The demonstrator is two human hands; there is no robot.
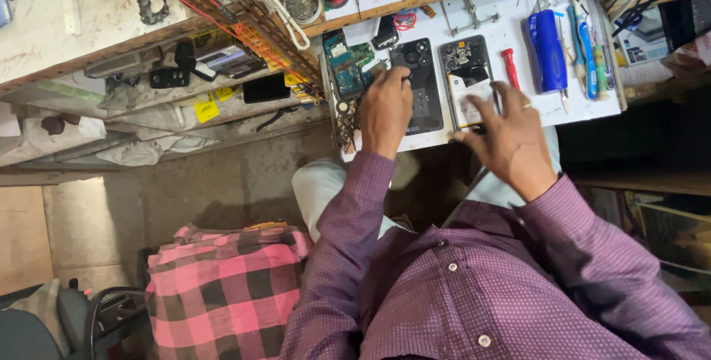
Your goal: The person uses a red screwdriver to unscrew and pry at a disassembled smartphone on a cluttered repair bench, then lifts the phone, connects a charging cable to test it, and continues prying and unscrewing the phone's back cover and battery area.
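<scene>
1. On the white workbench (pixel 578 104) below us, our left hand (pixel 385 112) rests with fingers curled, its fingertips touching the black phone back cover (pixel 424 86), which lies flat with its camera rings facing up. We cannot tell whether the fingers pinch anything small.
2. Our right hand (pixel 511 141) is spread wide, fingers fanned over the opened phone body (pixel 468 82); the forefinger and thumb press on its lower half, where a pale battery shows. It grips nothing that we can see.
3. The opened phone body lies just right of the black back cover, the two nearly side by side at the near edge of the bench.
4. A green circuit board (pixel 348 64) sits just left of our left hand, close to the bench's left edge.
5. A red-handled screwdriver (pixel 510 67) lies just right of the opened phone body, beyond our right fingers.
6. Further right rests a blue cylindrical tool (pixel 548 49), and beside it a row of slim tools and brushes (pixel 589 45).
7. A metal bracket (pixel 469 13) lies on the bench above the phone body.
8. Our purple dotted shirt (pixel 474 286) fills the lower part of the view, with both sleeves reaching up to the bench.
9. To our left, low down, a pink and black checked cloth (pixel 222 286) covers a seat.
10. A wooden shelf (pixel 222 4) runs slantwise upper left, with a white cord (pixel 278 4) over it.
</scene>
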